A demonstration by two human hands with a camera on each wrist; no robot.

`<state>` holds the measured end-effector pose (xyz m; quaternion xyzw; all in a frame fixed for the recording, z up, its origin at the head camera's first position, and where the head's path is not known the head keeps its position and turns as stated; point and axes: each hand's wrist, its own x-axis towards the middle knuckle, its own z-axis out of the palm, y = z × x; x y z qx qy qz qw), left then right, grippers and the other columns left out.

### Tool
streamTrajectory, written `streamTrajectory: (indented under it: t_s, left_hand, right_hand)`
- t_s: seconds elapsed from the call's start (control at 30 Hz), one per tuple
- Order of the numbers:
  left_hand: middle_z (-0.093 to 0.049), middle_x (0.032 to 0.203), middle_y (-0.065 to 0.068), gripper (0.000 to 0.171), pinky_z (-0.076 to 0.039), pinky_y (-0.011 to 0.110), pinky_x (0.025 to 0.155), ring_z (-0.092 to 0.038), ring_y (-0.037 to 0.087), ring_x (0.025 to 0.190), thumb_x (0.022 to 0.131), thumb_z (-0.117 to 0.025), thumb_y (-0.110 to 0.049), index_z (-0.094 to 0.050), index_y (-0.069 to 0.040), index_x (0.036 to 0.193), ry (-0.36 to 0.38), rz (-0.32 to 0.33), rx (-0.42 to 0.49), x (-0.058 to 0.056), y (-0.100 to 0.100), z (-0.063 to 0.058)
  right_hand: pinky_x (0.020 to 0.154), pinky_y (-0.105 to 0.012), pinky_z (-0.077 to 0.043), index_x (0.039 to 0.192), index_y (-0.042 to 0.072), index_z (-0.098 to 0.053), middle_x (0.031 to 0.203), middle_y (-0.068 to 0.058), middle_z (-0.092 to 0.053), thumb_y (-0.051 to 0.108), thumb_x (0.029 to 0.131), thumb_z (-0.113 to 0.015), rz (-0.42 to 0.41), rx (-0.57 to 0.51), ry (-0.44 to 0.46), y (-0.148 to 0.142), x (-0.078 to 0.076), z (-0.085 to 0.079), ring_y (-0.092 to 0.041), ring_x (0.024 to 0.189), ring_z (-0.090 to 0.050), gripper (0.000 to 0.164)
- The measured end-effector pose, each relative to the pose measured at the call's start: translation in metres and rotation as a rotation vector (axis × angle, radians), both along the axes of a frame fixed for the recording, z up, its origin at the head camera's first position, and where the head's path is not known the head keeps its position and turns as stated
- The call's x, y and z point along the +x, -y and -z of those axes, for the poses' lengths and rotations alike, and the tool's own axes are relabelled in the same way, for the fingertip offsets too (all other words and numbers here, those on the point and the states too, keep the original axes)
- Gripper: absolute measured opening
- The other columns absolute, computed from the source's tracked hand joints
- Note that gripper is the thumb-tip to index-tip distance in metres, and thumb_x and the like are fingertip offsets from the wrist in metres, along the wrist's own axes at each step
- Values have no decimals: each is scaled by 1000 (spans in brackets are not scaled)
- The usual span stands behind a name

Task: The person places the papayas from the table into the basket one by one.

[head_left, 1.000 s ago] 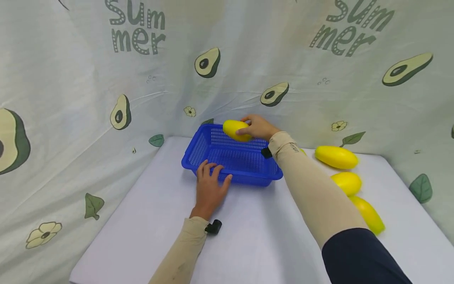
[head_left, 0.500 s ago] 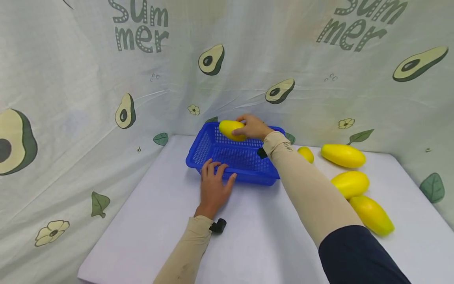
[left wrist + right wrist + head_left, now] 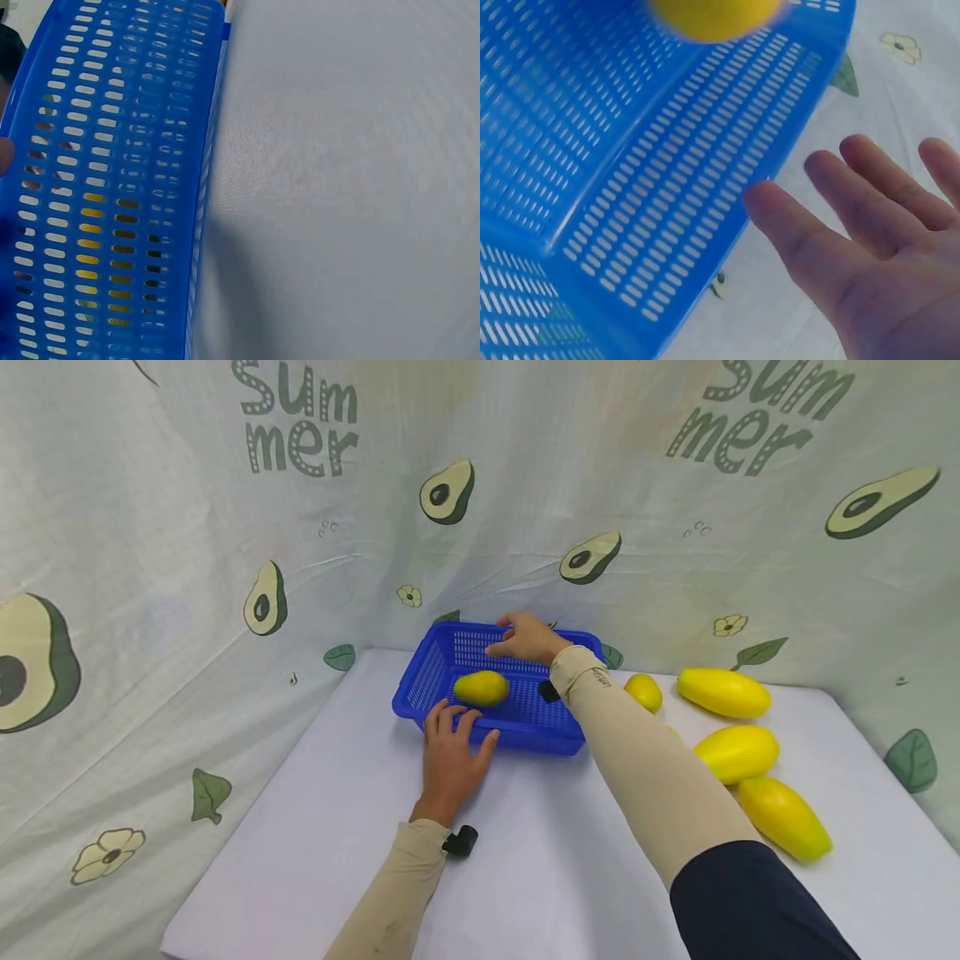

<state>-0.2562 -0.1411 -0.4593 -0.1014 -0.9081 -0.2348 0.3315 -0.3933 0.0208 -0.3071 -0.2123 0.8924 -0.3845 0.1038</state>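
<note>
A yellow mango-shaped fruit (image 3: pixel 482 689) lies inside the blue slotted plastic basket (image 3: pixel 423 672), toward its left front. My left hand (image 3: pixel 452 764) holds the near rim, fingers bent over the edge and thumb lower down on the outside. Through the slots of the basket wall (image 3: pixel 142 157) in the left wrist view, yellow shows. Above the far side of the basket, my right hand (image 3: pixel 528 639) has its fingers extended with nothing in them. The right wrist view shows that hand (image 3: pixel 877 255) with fingers spread beside the rim and the fruit (image 3: pixel 712 15) apart from it.
Several more yellow fruits lie on the white table (image 3: pixel 315 827) to the right, among them one at the back (image 3: pixel 723 692) and one nearest me (image 3: pixel 783 818). My right sleeve partly hides others. A printed cloth (image 3: pixel 510 543) hangs behind the basket.
My right hand has let go of the fruit, which has dropped from above the far rim to the basket floor. The fingers have opened. My left hand stays on the near rim.
</note>
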Motion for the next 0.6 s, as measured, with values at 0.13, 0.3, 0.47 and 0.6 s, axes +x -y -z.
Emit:
streamTrajectory:
  t_s: [0.13, 0.3, 0.47, 0.6]
  left_hand:
    - [-51, 131, 13, 46, -22, 50, 119, -26, 34, 144, 98, -59, -48, -65, -10, 123, 30, -6, -6, 1, -1, 1]
    - [-50, 132, 14, 48, -21, 49, 119, -25, 34, 144, 98, -58, -49, -65, -9, 124, 33, -14, -11, 0, -1, 3]
    - [-51, 131, 17, 45, -25, 53, 117, -29, 38, 142, 97, -61, -46, -65, -8, 122, 3, -4, -3, -1, 0, 1]
    - [-51, 130, 16, 43, -26, 54, 117, -30, 41, 141, 97, -62, -45, -65, -9, 121, -11, 2, 8, -1, 0, 1]
  right_hand:
    - [106, -53, -42, 151, 5, -38, 148, -22, -45, 32, 96, -70, -5, 29, 10, -10, 4, -1, -36, 131, -48, 69]
    - [103, -52, -45, 149, 6, -42, 141, -21, -51, 33, 97, -67, -9, 34, -20, -27, 9, -8, -35, 125, -54, 63]
    - [94, -49, -53, 145, 2, -46, 137, -23, -55, 28, 98, -66, 2, 8, -28, -45, 6, -10, -35, 116, -60, 58]
    - [90, -48, -55, 143, -1, -47, 135, -23, -56, 26, 98, -65, 11, -8, -25, -58, 6, -12, -35, 114, -62, 55]
